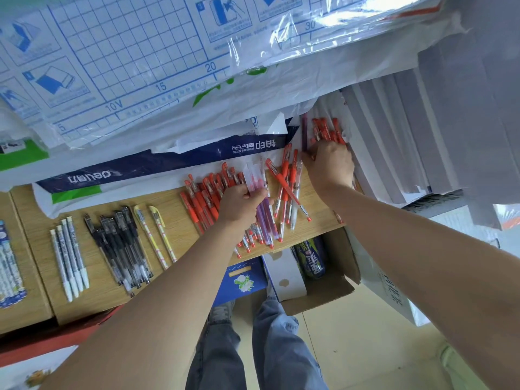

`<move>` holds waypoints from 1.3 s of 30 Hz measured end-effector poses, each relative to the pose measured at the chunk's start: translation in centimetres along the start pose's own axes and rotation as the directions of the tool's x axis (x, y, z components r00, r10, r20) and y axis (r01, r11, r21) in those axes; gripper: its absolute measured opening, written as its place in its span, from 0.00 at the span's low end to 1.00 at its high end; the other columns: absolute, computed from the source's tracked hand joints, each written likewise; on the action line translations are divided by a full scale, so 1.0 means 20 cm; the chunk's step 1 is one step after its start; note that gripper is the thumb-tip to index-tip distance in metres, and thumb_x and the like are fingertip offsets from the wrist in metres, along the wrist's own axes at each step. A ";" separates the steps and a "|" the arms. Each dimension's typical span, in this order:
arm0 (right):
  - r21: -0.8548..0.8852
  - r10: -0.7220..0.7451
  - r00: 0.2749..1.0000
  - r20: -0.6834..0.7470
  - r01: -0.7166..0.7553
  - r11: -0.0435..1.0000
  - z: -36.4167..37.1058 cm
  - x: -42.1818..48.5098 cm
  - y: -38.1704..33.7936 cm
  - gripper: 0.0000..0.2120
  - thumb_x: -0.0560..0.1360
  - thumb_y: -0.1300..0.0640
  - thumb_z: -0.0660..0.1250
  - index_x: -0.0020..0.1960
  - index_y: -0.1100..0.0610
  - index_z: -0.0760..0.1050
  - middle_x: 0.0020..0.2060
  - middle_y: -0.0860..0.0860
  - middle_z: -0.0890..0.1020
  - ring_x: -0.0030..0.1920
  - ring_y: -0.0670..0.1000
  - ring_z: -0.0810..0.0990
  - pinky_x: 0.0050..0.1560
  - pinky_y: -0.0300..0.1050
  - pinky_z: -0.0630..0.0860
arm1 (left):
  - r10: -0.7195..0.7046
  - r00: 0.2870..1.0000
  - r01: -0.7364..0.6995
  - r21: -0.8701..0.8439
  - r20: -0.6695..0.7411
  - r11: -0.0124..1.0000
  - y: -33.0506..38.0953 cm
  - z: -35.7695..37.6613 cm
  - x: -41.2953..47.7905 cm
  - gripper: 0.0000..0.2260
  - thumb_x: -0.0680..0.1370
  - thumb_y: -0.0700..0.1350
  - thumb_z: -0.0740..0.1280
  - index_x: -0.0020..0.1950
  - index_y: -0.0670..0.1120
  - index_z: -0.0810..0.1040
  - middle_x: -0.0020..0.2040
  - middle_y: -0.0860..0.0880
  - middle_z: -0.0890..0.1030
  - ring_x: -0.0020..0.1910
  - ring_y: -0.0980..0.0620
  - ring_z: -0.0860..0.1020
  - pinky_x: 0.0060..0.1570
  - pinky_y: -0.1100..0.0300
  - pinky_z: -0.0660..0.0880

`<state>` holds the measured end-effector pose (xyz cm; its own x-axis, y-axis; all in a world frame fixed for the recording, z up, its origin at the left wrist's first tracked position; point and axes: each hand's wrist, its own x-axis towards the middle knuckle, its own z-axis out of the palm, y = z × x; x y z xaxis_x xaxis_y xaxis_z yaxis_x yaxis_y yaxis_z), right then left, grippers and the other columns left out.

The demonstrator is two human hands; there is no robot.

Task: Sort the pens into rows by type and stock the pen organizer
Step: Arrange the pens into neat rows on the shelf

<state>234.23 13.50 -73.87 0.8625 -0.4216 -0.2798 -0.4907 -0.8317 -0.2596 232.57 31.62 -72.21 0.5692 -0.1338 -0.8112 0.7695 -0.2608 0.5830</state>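
Observation:
Many red pens (204, 197) lie in a loose pile on the wooden shelf (168, 201). My left hand (239, 206) grips a few purple pens (266, 218) over that pile. Further right my right hand (330, 164) grips a bunch of red pens (323, 130) standing against white paper stacks. A single purple pen (304, 130) lies beside that bunch. Left of the pile lie two yellow pens (157, 235), a row of black pens (121, 243) and a row of white pens (70, 257).
Plastic-wrapped paper packs (140, 66) overhang the back of the shelf. White paper stacks (422, 130) rise on the right. An open cardboard box (318, 294) with packages sits on the floor below the shelf edge, beside my legs.

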 end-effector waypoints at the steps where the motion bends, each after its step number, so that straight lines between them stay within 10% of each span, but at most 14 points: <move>1: 0.008 0.008 1.000 0.009 -0.008 1.000 0.00 0.01 -0.01 0.13 0.76 0.49 0.67 0.44 0.60 0.80 0.33 0.53 0.78 0.34 0.51 0.73 0.36 0.43 0.72 | 0.001 1.000 -0.001 -0.004 0.001 1.000 0.00 -0.01 0.00 0.06 0.80 0.44 0.65 0.44 0.49 0.78 0.35 0.56 0.84 0.45 0.47 0.70 0.33 0.60 0.64; 9: 0.318 -0.013 0.982 0.189 -0.048 0.947 -0.09 -0.06 0.01 0.14 0.72 0.51 0.67 0.30 0.52 0.69 0.24 0.48 0.72 0.26 0.46 0.70 0.30 0.38 0.68 | -0.020 0.999 0.018 -0.045 -0.029 0.999 0.06 0.01 -0.04 0.06 0.80 0.44 0.64 0.45 0.47 0.78 0.41 0.48 0.84 0.40 0.52 0.79 0.35 0.59 0.70; 14: 0.380 -0.101 0.898 0.427 -0.078 0.922 -0.16 -0.21 0.08 0.05 0.73 0.55 0.67 0.40 0.56 0.76 0.31 0.50 0.77 0.34 0.48 0.75 0.39 0.43 0.75 | -0.091 0.994 0.082 -0.150 -0.053 0.985 0.06 0.04 -0.06 0.04 0.79 0.44 0.65 0.48 0.44 0.77 0.48 0.41 0.84 0.48 0.46 0.83 0.57 0.47 0.76; 21: 0.437 -0.299 0.690 0.660 -0.028 0.899 -0.17 -0.40 0.07 0.08 0.73 0.57 0.66 0.36 0.53 0.71 0.27 0.48 0.72 0.31 0.48 0.69 0.36 0.41 0.68 | -0.103 0.993 0.086 -0.229 -0.063 0.970 0.04 0.06 -0.12 0.04 0.79 0.43 0.66 0.47 0.44 0.77 0.54 0.40 0.82 0.52 0.44 0.82 0.54 0.46 0.78; 34: 0.250 -0.462 0.540 0.704 0.420 0.872 -0.16 -0.70 -0.41 0.06 0.75 0.53 0.65 0.51 0.53 0.75 0.38 0.46 0.77 0.42 0.51 0.77 0.38 0.41 0.72 | -0.056 0.991 0.010 -0.355 -0.118 0.935 -0.17 -0.37 -0.44 0.07 0.77 0.43 0.69 0.50 0.39 0.78 0.45 0.41 0.83 0.43 0.45 0.83 0.44 0.51 0.81; 39: 0.303 -0.489 0.601 0.632 0.390 0.870 -0.04 -0.89 -0.67 0.16 0.77 0.47 0.66 0.59 0.56 0.73 0.46 0.48 0.79 0.47 0.50 0.79 0.46 0.44 0.76 | -0.034 0.989 -0.027 -0.401 -0.145 0.916 -0.29 -0.67 -0.56 0.07 0.77 0.42 0.68 0.52 0.39 0.78 0.43 0.44 0.82 0.41 0.48 0.82 0.48 0.50 0.80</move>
<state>225.53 31.94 -64.67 0.6804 0.3822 -0.6253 -0.1282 -0.7780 -0.6150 225.72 47.47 -65.89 0.5787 0.0154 -0.8154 0.8052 0.1481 0.5742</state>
